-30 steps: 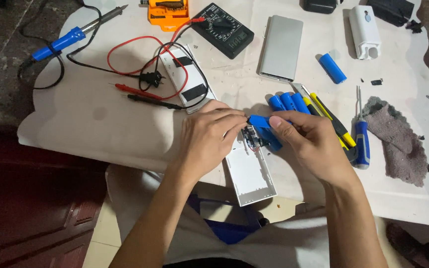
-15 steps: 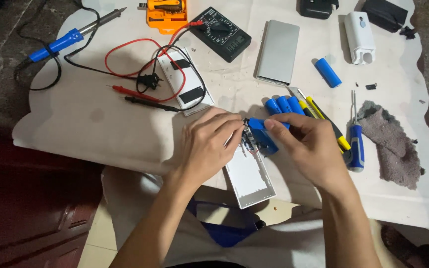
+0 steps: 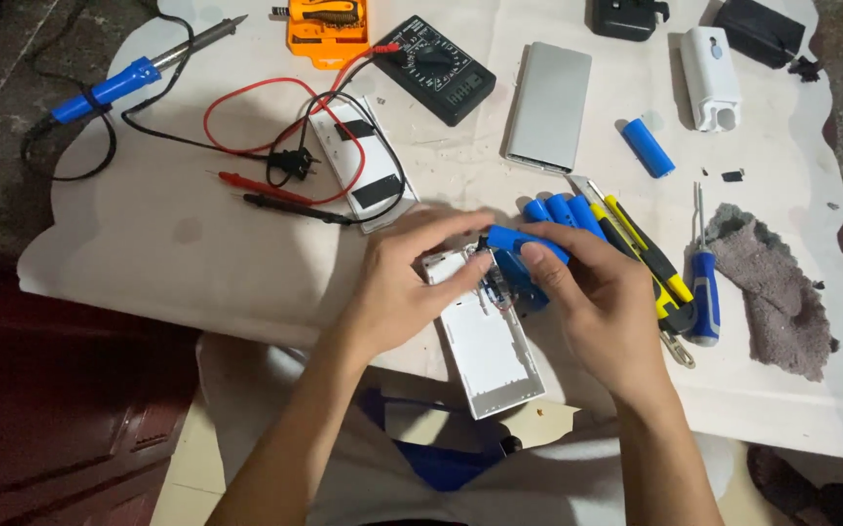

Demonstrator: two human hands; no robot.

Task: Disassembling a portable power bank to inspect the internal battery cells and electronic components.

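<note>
Over the white case [image 3: 488,353], right hand [image 3: 609,310] holds blue cell [image 3: 527,244] crosswise.

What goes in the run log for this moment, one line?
left hand: steadies white case | right hand: grips blue battery pack at case end | nearby: screwdrivers, grey rag

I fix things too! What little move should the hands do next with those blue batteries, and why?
Probably lift the blue battery pack a little further out of the white case. The right hand grips the pack at the case's open end, the left hand steadies the case, and thin wires seem to join them, so go gently.
</note>
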